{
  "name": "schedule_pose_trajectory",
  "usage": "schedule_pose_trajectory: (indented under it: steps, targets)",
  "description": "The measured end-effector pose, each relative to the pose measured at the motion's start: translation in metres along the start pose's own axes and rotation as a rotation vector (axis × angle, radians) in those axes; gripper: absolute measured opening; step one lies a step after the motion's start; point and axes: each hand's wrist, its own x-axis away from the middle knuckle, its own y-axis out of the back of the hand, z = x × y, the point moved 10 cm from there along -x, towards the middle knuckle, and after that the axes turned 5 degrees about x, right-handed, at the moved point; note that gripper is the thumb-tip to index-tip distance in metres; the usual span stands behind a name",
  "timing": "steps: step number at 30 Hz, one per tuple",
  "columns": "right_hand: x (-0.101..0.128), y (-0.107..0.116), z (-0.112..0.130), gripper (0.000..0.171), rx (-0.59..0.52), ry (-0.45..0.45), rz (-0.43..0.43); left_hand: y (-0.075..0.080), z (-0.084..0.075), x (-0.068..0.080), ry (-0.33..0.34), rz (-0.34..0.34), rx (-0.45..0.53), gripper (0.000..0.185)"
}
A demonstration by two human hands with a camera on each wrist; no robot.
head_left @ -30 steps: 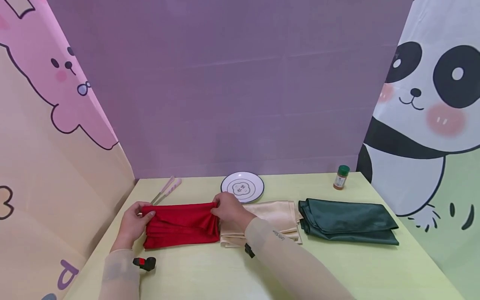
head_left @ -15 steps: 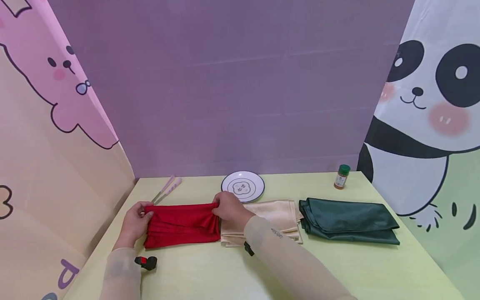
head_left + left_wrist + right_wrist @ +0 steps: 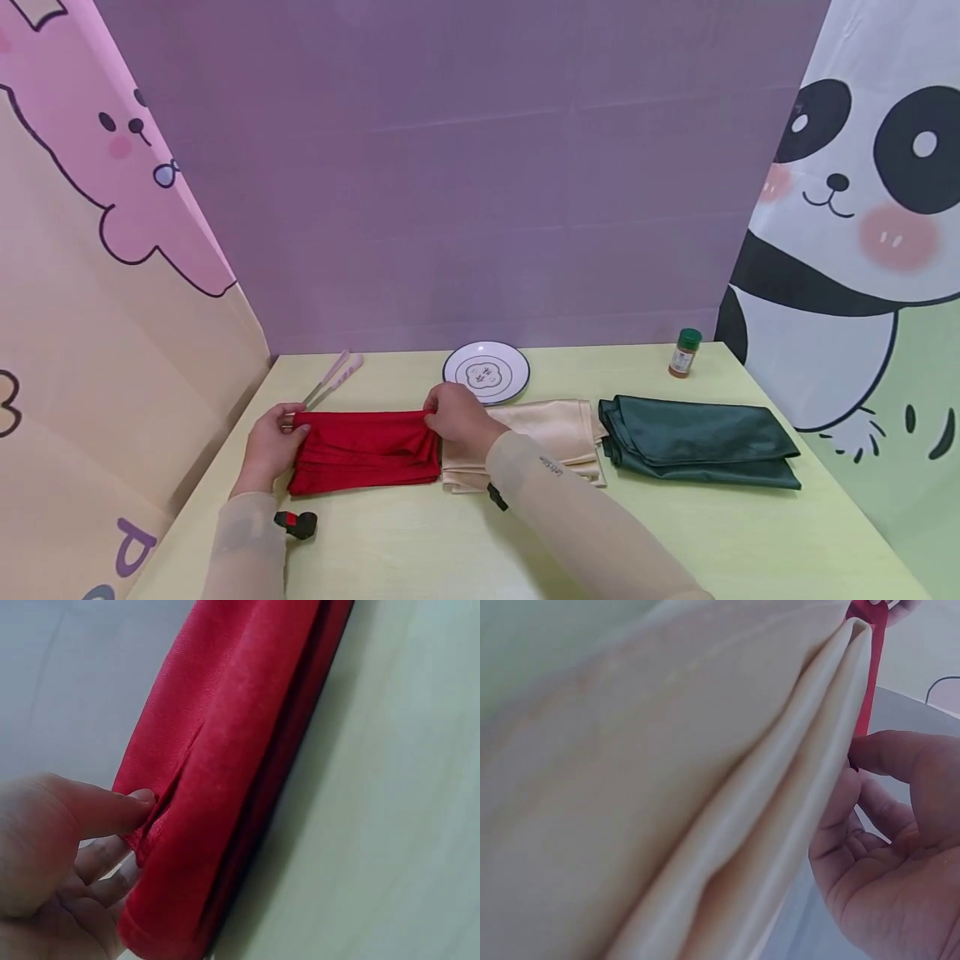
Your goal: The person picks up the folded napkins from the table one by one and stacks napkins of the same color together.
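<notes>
1. Head view: the red cloth [image 3: 363,450] lies folded on the table [image 3: 465,542], touching the left of the beige cloth [image 3: 540,437]. The left hand [image 3: 272,446] pinches its far-left corner and the right hand [image 3: 461,421] pinches its far-right corner. The green cloth [image 3: 697,442], plate [image 3: 485,372] and spice jar [image 3: 683,353] sit off to the right of the red cloth.
2. Left wrist view: thumb and fingers [image 3: 112,810] are clamped on the top fold. My read: keep both corners level and taut so the fold lands square.
3. Right wrist view: the fingers [image 3: 889,761] are curled on the red edge beside the beige cloth; I'd avoid snagging that neighbour.
</notes>
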Motion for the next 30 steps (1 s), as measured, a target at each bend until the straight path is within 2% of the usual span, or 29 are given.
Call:
schedule_pose_trajectory:
  steps: [4,11,18,30]
  targets:
    - [-0.001,0.0,-0.001,0.006,0.011,-0.001,-0.005,-0.001,0.0,0.001,0.012,0.003,-0.02,0.037]
    - [-0.001,-0.002,-0.003,0.022,0.022,-0.004,0.022,-0.003,0.003,0.001,0.031,0.027,-0.021,0.038]
    - [0.002,-0.005,0.002,0.024,0.111,0.015,0.071,-0.005,0.002,0.002,0.041,0.054,-0.013,0.042]
    - [0.004,-0.009,0.001,0.021,0.164,0.01,0.097,-0.007,0.005,0.002,0.054,0.077,-0.026,0.045]
